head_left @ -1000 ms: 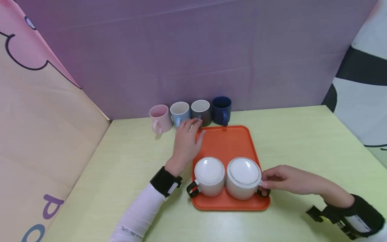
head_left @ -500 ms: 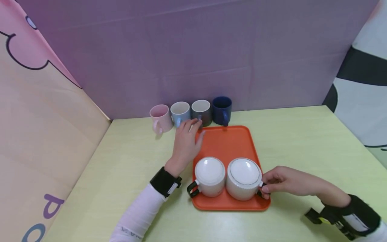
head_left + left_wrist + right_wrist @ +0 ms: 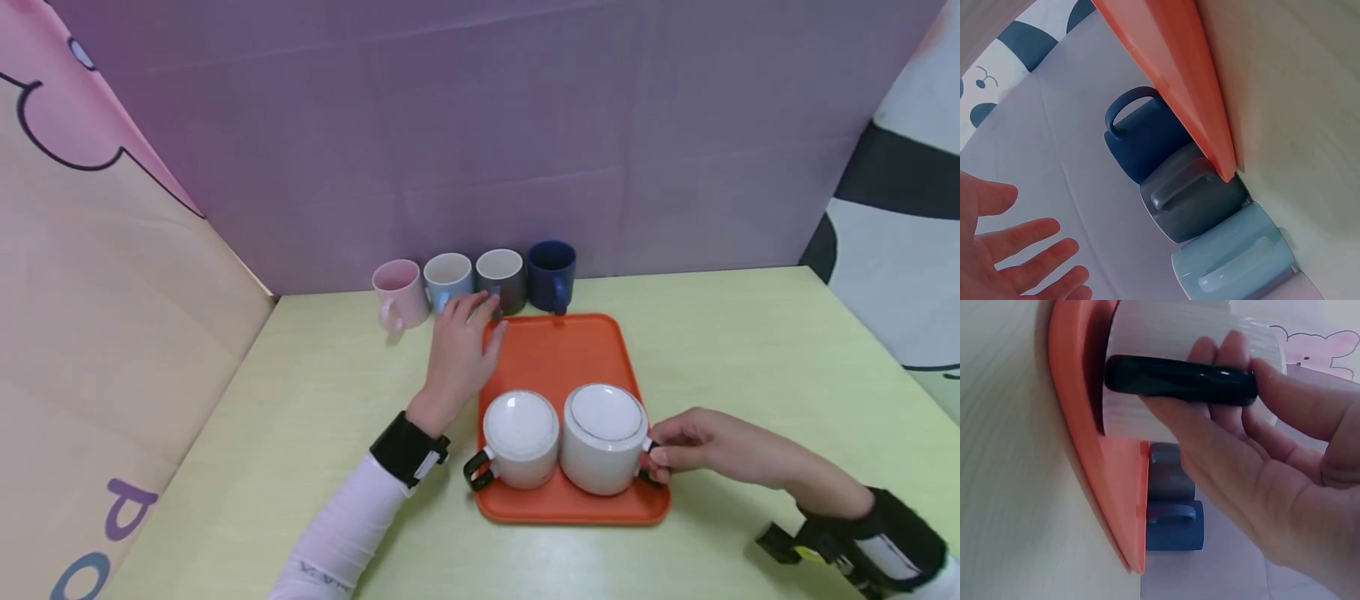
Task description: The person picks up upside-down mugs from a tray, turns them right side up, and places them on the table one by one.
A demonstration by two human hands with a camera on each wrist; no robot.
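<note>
Two white mugs stand upside down at the near end of an orange tray (image 3: 558,358). My right hand (image 3: 690,446) grips the black handle (image 3: 1179,381) of the right white mug (image 3: 603,437), fingers curled through it. This mug looks slightly raised. The left white mug (image 3: 520,437) sits beside it with its black handle pointing left. My left hand (image 3: 461,350) rests with straight fingers at the tray's far left corner, just in front of the grey mug (image 3: 501,275). It holds nothing, and its fingers (image 3: 1016,250) are spread in the left wrist view.
A row of upright mugs stands against the purple back wall: pink (image 3: 397,292), light blue (image 3: 447,279), grey, navy (image 3: 551,273). Cloth panels close the left and right sides. The pale green table (image 3: 750,350) stretches right of the tray.
My right hand's fingers have curled round the right white mug's handle, and the mug has risen a little. The left hand has stayed in place.
</note>
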